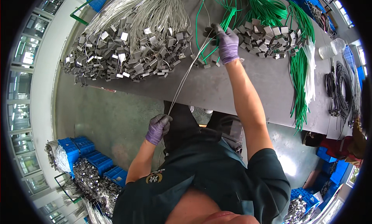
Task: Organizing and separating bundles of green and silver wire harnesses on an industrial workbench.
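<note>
A few thin whitish wires [182, 83] run slantwise from my left hand up to my right. My left hand [158, 128], in a purple glove with grey fingers, is closed around their lower end, in front of the table's near edge. Over the table, my right hand [226, 42], gloved alike, has its fingers closed on the upper part of the wires. Green wires [228, 19] pass close by its fingertips; whether it grips them too, I cannot tell. A few small metal pieces [206, 66] lie on the table near that wrist.
On the grey table [267, 84], a large heap of metal pieces [131, 55] with whitish wires lies left. A smaller heap [269, 40] with green wires lies right, beside a green bundle [298, 84] and black coils [343, 84]. Blue crates [99, 161] stand on the floor. Another person's sleeve [356, 144] shows at right.
</note>
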`<state>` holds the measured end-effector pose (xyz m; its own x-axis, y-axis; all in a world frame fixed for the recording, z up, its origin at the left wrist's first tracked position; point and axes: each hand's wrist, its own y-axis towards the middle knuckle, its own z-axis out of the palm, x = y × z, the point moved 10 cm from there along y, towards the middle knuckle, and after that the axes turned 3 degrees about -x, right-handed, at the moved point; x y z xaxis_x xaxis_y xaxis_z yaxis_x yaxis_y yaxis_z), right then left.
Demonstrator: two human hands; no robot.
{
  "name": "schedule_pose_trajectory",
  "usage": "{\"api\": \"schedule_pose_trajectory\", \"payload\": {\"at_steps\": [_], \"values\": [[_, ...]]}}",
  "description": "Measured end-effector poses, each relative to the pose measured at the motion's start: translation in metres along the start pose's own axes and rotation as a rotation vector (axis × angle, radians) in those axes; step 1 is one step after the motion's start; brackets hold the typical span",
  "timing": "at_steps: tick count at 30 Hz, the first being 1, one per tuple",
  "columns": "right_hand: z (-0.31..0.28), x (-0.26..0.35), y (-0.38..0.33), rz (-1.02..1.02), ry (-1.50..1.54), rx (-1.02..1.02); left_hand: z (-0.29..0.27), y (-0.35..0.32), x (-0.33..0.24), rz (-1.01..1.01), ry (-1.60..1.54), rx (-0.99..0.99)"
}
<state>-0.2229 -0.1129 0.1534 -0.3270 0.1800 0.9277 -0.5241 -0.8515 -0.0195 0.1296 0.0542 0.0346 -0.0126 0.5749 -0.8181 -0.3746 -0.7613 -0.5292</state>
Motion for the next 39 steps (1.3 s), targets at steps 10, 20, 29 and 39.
{"api": "schedule_pose_trajectory", "payload": {"at_steps": [10, 20, 29, 39], "values": [[-0.007, -0.014, 0.011, 0.099, 0.045, 0.03, -0.005, -0.006, 0.005, -0.013, -0.059, -0.015], [-0.009, -0.02, 0.02, 0.1, -0.141, 0.112, -0.01, -0.009, 0.009, -0.014, -0.06, -0.031], [-0.049, -0.01, 0.024, -0.002, -0.532, 0.09, -0.014, -0.008, 0.004, 0.02, -0.062, -0.053], [-0.076, -0.066, -0.007, 0.213, -0.159, 0.01, -0.016, -0.001, 0.012, 0.031, 0.011, -0.084]]}}
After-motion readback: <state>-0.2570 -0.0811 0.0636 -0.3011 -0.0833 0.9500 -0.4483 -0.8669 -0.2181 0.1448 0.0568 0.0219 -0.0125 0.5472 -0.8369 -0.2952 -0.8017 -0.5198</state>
